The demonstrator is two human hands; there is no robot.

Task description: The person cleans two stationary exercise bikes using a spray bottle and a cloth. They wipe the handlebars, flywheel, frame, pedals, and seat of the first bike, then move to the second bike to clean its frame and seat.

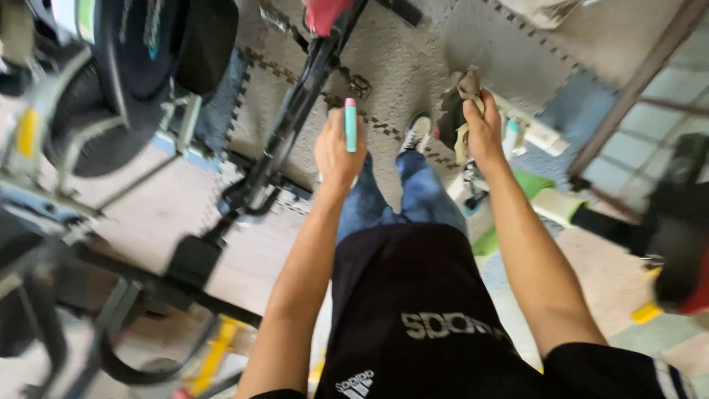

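Observation:
My left hand (336, 151) is raised in front of me and grips a slim teal stick with a pink cap (350, 124), held upright. My right hand (484, 129) is closed on a bundle of dark and tan cloth or gloves (456, 111) at about the same height. Below my hands I see my own legs in blue jeans (413, 196), one white shoe (418, 133) and my black shirt (413, 318). The picture is blurred by motion.
A black metal frame of an exercise machine (288, 133) runs diagonally across grey and beige foam floor mats (413, 59). A large black wheel on a grey stand (125, 66) is at the left. A green and white object (546, 199) and dark gear (679, 222) lie at the right.

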